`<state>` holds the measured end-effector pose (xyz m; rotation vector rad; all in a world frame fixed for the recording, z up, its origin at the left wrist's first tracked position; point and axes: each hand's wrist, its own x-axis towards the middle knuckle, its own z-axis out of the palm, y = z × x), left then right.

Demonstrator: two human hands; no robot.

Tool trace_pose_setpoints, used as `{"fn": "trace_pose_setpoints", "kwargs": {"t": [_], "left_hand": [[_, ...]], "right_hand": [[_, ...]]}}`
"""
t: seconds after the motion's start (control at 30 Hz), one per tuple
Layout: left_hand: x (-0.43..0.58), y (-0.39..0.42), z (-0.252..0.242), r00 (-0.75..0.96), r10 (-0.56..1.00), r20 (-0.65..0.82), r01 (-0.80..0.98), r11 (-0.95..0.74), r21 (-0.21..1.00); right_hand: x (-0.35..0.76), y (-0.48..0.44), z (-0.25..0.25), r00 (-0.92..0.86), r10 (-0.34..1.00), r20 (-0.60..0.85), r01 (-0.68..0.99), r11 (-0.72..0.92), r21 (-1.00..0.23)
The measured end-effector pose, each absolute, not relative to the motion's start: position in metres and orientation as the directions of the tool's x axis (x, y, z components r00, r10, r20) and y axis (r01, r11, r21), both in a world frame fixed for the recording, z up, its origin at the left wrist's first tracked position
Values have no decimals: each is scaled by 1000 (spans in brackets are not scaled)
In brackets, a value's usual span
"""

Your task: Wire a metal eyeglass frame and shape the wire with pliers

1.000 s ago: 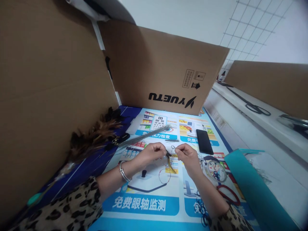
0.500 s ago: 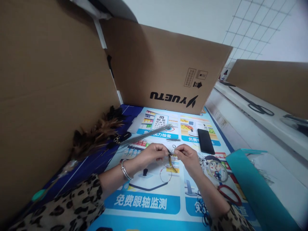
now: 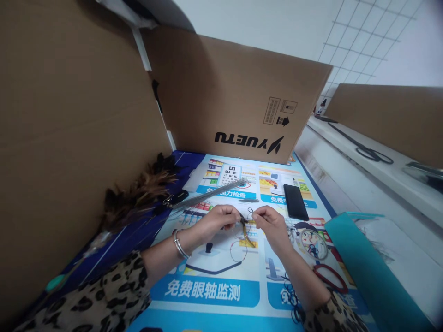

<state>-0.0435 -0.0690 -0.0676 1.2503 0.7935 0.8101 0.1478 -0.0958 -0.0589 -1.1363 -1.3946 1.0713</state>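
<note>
Cardboard wall (image 3: 242,92) at 12 o'clock; left hand (image 3: 218,220) pinching feather (image 3: 247,237), right hand (image 3: 276,229) pinching looped cord (image 3: 250,210); phone (image 3: 296,202) 2 o'clock from both.

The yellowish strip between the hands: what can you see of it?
The strip is slim, slightly curved and yellowish-brown, darker at its upper end, perhaps a feather. The left hand seems to pinch that end; the strip slants down toward the picture's lower right. Whether the right hand touches it is unclear.
</note>
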Motion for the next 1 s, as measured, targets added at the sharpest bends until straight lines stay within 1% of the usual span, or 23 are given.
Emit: {"fn": "trace_pose_setpoints", "kwargs": {"t": [0.3,0.5,1.0], "left_hand": [[-43,-68,-70,473,878,-66,-91,124,988],[-43,-68,-71,474,877,-74,-63,118,991],[-43,-68,-69,469,880,-76,-47,111,993]], "right_hand": [[148,-97,-59,-55,986,158,128,164,-978],[147,-98,-59,-68,984,164,137,172,-975],[148,-98,-57,-76,984,160,135,169,-976]]}}
